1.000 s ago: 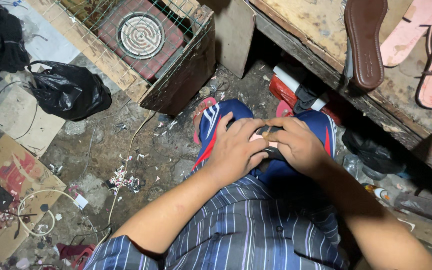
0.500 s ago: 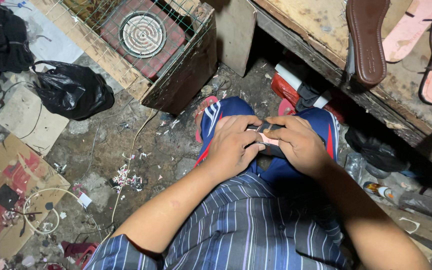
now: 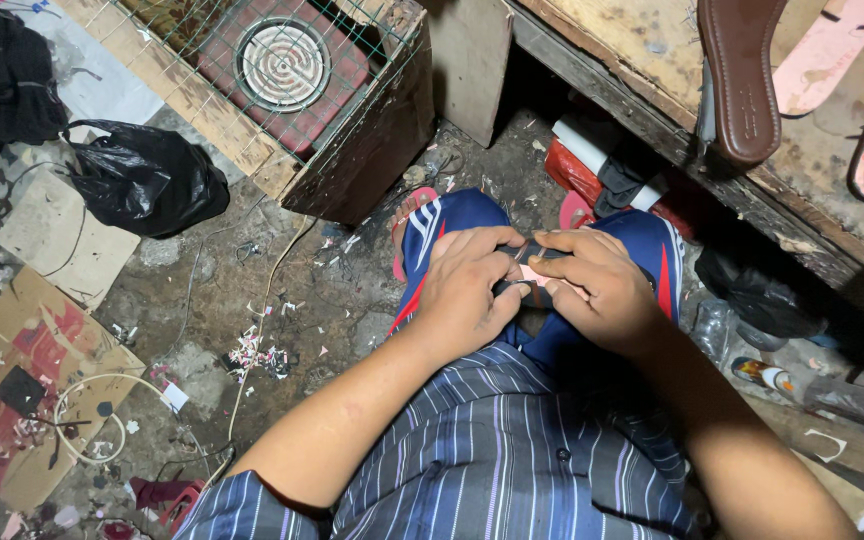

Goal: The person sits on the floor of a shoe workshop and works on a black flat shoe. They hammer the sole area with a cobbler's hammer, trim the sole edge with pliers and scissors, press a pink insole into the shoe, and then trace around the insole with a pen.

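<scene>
I look down at my lap, where both hands meet over blue shorts with red and white stripes. My left hand (image 3: 467, 290) and my right hand (image 3: 597, 285) pinch a small flat piece, pale pink with a dark strap (image 3: 530, 272), held between the fingertips. Most of the piece is hidden by my fingers. My knees point toward a low wooden bench (image 3: 642, 60) ahead.
A brown shoe sole (image 3: 742, 75) and pink sandal parts (image 3: 857, 90) lie on the bench. A wire-covered wooden box (image 3: 282, 90) stands at upper left, a black plastic bag (image 3: 147, 180) beside it. Cardboard (image 3: 22, 390), wire and scraps litter the dirt floor at left.
My hands stay together on the small piece, with the fingers shifting slightly. The view has drifted a little.
</scene>
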